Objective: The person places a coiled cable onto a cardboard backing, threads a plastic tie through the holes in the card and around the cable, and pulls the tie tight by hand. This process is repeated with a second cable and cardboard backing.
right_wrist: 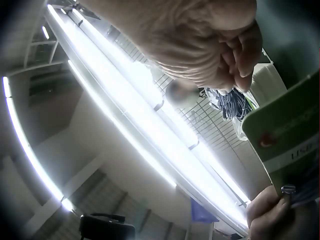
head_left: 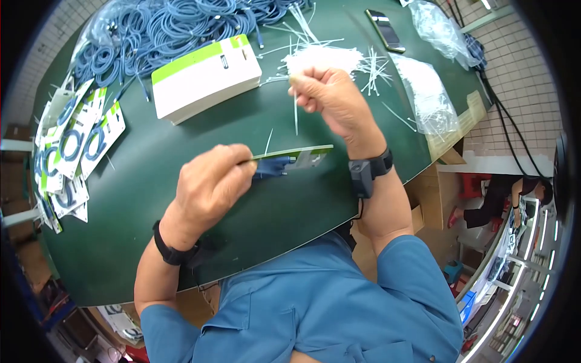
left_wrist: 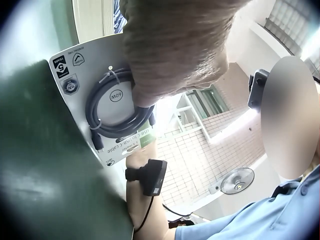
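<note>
Left hand (head_left: 213, 186) gripping cable card (left_wrist: 113, 104) by one end, right hand (head_left: 339, 103) pinching white tie (head_left: 296, 118)

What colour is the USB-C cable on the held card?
Greyish blue; the USB-C cable shows best from the left wrist.

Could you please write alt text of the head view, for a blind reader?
A person's left hand holds a carded cable over a green table while the right hand pinches a thin white tie. Beyond lie coiled blue cables, a stack of cards and more white ties.
</note>
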A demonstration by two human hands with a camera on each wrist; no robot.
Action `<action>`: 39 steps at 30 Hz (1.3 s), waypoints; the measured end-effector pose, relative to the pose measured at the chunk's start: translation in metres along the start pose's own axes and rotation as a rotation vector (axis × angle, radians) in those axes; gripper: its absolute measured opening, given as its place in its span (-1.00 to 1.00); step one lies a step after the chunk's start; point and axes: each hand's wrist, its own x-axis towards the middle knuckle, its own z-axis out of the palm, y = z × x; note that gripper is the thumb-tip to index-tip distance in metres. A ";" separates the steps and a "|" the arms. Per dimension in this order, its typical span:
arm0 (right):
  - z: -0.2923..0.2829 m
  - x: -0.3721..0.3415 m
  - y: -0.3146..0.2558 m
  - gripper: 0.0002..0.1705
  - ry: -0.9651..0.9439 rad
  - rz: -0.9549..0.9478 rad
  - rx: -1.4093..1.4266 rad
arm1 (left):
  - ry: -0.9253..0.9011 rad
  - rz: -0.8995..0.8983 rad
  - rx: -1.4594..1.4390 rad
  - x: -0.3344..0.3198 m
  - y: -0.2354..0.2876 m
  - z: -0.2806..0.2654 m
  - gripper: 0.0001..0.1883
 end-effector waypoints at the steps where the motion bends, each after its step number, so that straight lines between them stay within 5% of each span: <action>1: 0.003 0.000 0.000 -0.81 -0.015 0.026 0.006 | -0.025 0.011 0.005 0.001 0.001 0.001 -0.82; 20: 0.035 -0.010 0.017 -0.76 -0.217 0.239 0.003 | -0.019 0.035 0.009 0.000 -0.002 0.003 -0.82; 39: 0.035 -0.006 0.030 -0.73 -0.205 0.083 -0.127 | -0.021 -0.011 0.031 -0.003 -0.004 0.008 -0.77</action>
